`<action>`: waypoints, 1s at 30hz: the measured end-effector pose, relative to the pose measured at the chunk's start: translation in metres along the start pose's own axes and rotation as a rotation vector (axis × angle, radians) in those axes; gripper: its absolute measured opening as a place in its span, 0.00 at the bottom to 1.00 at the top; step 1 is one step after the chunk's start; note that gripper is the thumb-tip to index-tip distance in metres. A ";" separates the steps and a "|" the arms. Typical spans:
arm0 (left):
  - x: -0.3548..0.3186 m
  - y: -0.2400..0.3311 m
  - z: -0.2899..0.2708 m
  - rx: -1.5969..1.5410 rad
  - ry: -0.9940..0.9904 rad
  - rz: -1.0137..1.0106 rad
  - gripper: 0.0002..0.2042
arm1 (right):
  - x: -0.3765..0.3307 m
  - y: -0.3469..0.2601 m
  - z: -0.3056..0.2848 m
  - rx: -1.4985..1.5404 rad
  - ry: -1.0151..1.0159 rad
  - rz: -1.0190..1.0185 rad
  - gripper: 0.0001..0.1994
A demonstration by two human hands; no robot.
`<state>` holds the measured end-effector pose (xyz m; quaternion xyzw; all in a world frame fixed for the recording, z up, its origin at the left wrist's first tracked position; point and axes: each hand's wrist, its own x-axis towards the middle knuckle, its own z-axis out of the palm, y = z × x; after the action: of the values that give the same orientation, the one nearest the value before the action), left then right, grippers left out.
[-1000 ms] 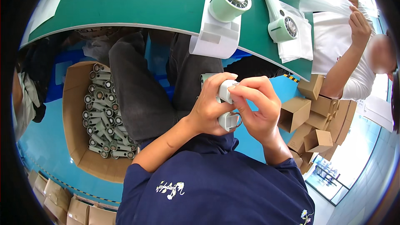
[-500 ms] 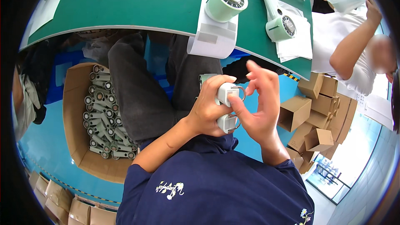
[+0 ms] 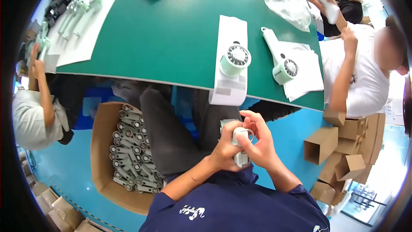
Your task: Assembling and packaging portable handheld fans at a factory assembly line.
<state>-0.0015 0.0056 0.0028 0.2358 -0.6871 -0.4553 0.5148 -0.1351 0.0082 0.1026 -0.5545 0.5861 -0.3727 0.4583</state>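
Over my lap, my left hand (image 3: 224, 148) is wrapped round two pale handheld fans, their handle ends toward me. The upper handle end (image 3: 241, 134) carries a metal loop (image 3: 252, 135); the lower handle end (image 3: 241, 160) shows just below it. My right hand (image 3: 262, 146) is closed in at the upper end, its thumb against it and its fingers bent around the loop. Most of both fans is hidden by my hands. Ahead on the table, one pale green handheld fan (image 3: 235, 62) stands on a white paper strip (image 3: 227, 96).
Another fan (image 3: 285, 71) lies on white papers (image 3: 309, 75) on the green table (image 3: 171, 38). A carton (image 3: 101, 154) full of fans stands left of my legs. Brown boxes (image 3: 322, 146) are piled at right. Co-workers sit at left and right. A plastic bag (image 3: 285, 2) lies farther back.
My view has tilted up, so more of the table and co-workers shows. My right fingers have closed in toward the upper handle end and loop. My left hand keeps its hold.
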 end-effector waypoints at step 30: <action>0.511 -0.174 -0.068 1.192 -0.596 -0.104 0.45 | 0.097 0.064 -0.024 -0.864 0.664 -0.598 0.03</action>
<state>-0.1470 -0.5077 0.1075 0.3771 -0.9217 -0.0675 0.0619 -0.1744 -0.0824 0.0370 -0.6845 0.6147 -0.3666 -0.1386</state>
